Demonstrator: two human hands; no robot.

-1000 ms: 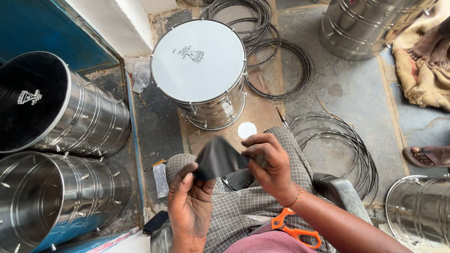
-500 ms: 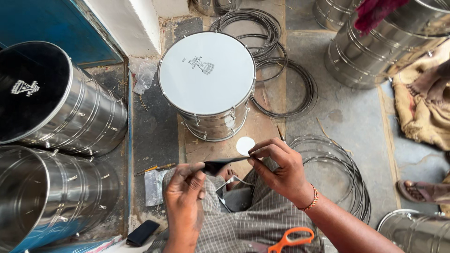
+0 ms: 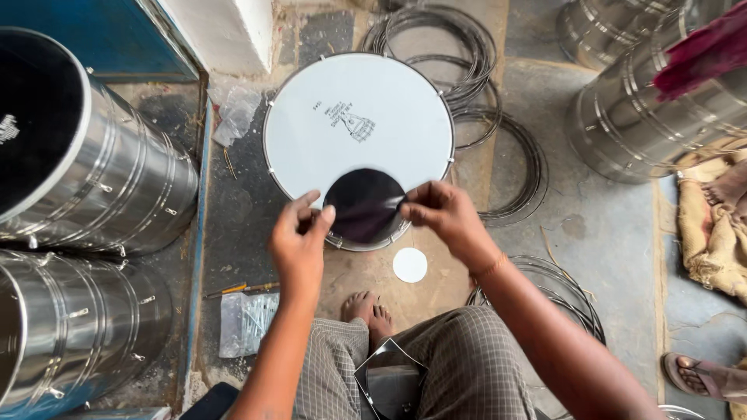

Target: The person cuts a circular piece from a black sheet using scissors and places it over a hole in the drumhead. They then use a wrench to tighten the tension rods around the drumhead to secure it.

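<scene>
Your left hand and right hand each pinched an edge of one black disc, holding it flat over the near rim of the white drum. The disc hid part of that rim. Just below your grip lay one small white disc. To your left stood two steel drums, both cut off at the edge.

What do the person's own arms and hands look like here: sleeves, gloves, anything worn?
Both forearms are bare, with no sleeves in view and no gloves. The left hand wears nothing visible. The right hand has a thin bangle at the wrist. No rings can be made out.
</scene>
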